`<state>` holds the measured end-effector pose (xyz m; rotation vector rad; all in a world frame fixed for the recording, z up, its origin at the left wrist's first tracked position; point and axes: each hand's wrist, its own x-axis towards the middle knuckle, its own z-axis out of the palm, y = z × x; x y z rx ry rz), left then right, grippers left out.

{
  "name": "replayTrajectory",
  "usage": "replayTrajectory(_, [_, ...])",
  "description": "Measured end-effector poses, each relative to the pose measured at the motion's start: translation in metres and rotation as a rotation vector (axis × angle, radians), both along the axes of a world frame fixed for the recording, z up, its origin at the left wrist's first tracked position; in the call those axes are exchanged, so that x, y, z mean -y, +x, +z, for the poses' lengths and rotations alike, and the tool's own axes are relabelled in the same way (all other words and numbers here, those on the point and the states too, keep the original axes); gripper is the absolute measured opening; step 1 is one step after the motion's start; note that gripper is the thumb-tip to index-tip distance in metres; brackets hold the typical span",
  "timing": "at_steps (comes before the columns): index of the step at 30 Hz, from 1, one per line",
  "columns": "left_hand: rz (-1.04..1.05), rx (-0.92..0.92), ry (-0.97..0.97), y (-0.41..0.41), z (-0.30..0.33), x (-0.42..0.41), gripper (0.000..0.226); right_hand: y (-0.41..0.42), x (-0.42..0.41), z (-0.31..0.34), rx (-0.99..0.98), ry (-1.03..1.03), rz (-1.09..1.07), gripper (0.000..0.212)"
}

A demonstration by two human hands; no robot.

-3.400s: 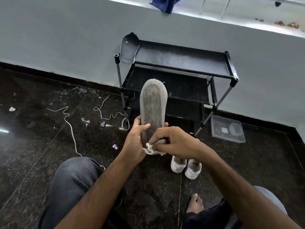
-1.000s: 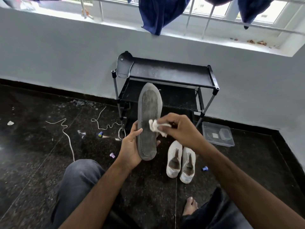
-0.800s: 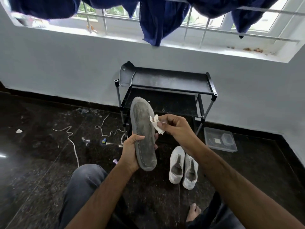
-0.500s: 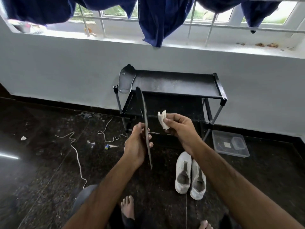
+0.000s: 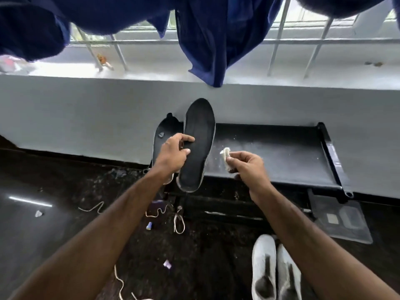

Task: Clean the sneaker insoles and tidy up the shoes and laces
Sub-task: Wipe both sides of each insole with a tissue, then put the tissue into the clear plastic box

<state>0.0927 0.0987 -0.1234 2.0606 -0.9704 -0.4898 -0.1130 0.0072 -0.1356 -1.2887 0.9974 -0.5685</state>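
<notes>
My left hand (image 5: pixel 173 153) grips a black insole (image 5: pixel 198 146) by its left edge and holds it upright above the left end of the black rack (image 5: pixel 281 154), dark face toward me. A second insole (image 5: pixel 160 137) leans on the rack's left corner, partly hidden behind my hand. My right hand (image 5: pixel 246 164) pinches a crumpled white wipe (image 5: pixel 225 155) just right of the held insole, apart from it. Two white sneakers (image 5: pixel 276 269) without laces stand side by side on the floor at lower right. White laces (image 5: pixel 155 213) lie loose on the dark floor.
A clear plastic box (image 5: pixel 342 221) lies on the floor right of the rack. Small scraps (image 5: pixel 167 264) and a lace end (image 5: pixel 121 284) litter the dark stone floor. Blue clothes (image 5: pixel 207 40) hang from the window grille above the grey wall.
The view rose and moved nearer the rack. My left hand turned the insole from its grey stitched side, through edge-on, to its black side. My right hand drew the wipe off to the right.
</notes>
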Motion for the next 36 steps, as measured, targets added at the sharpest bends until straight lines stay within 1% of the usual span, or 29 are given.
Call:
replayTrajectory(6, [0.007,-0.009,0.151,0.027,-0.003,0.037,0.031,0.048,0.025,0.010,-0.122,0.045,-0.036,0.008])
replayTrajectory(9, [-0.011,-0.004,0.212,0.034,-0.010,0.042,0.029,0.061,0.032,0.007,-0.141,0.066,-0.048,0.010])
replayTrajectory(13, [0.022,0.008,0.276,0.043,-0.020,0.036,0.031,0.068,0.034,0.002,-0.159,0.100,-0.046,0.009])
replayTrajectory(16, [0.031,0.023,0.303,0.046,-0.022,0.030,0.029,0.069,0.036,-0.001,-0.137,0.118,-0.051,0.009])
replayTrajectory(17, [0.023,0.059,0.310,0.045,-0.021,0.028,0.028,0.069,0.036,-0.003,-0.131,0.127,-0.052,0.010])
replayTrajectory(18, [0.011,0.134,0.323,0.043,-0.021,0.025,0.026,0.068,0.036,-0.004,-0.135,0.137,-0.050,0.010])
replayTrajectory(20, [-0.006,0.364,0.370,0.039,-0.021,0.018,0.022,0.062,0.035,-0.006,-0.153,0.151,-0.042,0.010])
replayTrajectory(21, [-0.002,0.441,0.382,0.036,-0.021,0.014,0.021,0.058,0.035,-0.006,-0.159,0.153,-0.034,0.009])
replayTrajectory(22, [0.004,0.470,0.379,0.033,-0.019,0.011,0.020,0.053,0.035,-0.004,-0.163,0.154,-0.024,0.007])
replayTrajectory(25, [-0.064,0.418,0.325,0.018,-0.005,0.009,0.014,0.032,0.035,0.012,-0.152,0.160,-0.001,0.009])
replayTrajectory(28, [-0.191,0.302,0.220,-0.015,0.018,0.016,0.011,-0.002,0.036,0.037,-0.142,0.159,0.000,0.011])
replayTrajectory(32, [-0.334,0.190,0.123,-0.081,0.038,0.040,0.017,-0.063,0.051,0.069,-0.087,0.157,-0.036,0.010])
replayTrajectory(36, [-0.421,0.114,0.026,-0.165,0.045,0.081,0.019,-0.152,0.080,0.085,0.024,0.164,-0.133,0.007])
